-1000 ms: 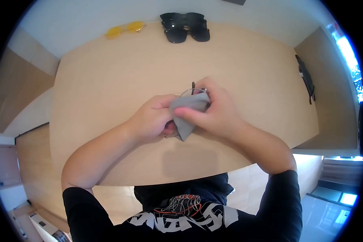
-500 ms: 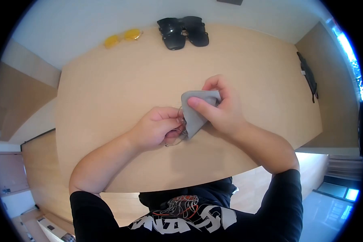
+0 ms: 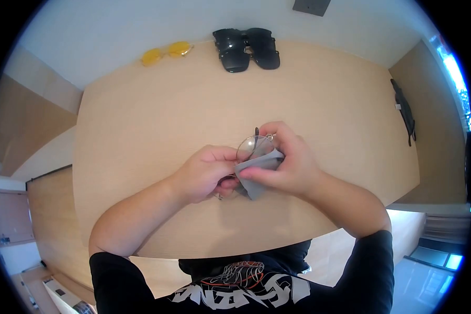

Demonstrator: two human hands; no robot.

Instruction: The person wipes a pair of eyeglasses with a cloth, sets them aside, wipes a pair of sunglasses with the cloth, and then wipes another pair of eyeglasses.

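A pair of thin-rimmed clear eyeglasses (image 3: 247, 148) is held above the table between my two hands. My left hand (image 3: 209, 170) pinches the frame near its middle. One round lens shows above the fingers, with a dark temple tip beside it; the other lens is mostly hidden by my left hand and the cloth. My right hand (image 3: 290, 159) grips a grey cleaning cloth (image 3: 261, 166), thumb on the near side and fingers behind. The cloth lies against the lower edge of the visible lens, and its corner hangs below.
Yellow-tinted glasses (image 3: 167, 53) lie at the table's far left edge. Black sunglasses (image 3: 248, 49), seemingly stacked pairs, lie at the far middle edge. A dark strap-like item (image 3: 403, 112) sits along the right edge of the wooden table (image 3: 141, 115).
The cloth has dropped lower and folded in my right hand, uncovering the upper round lens. My right hand has moved down slightly. The whole view has shifted a little.
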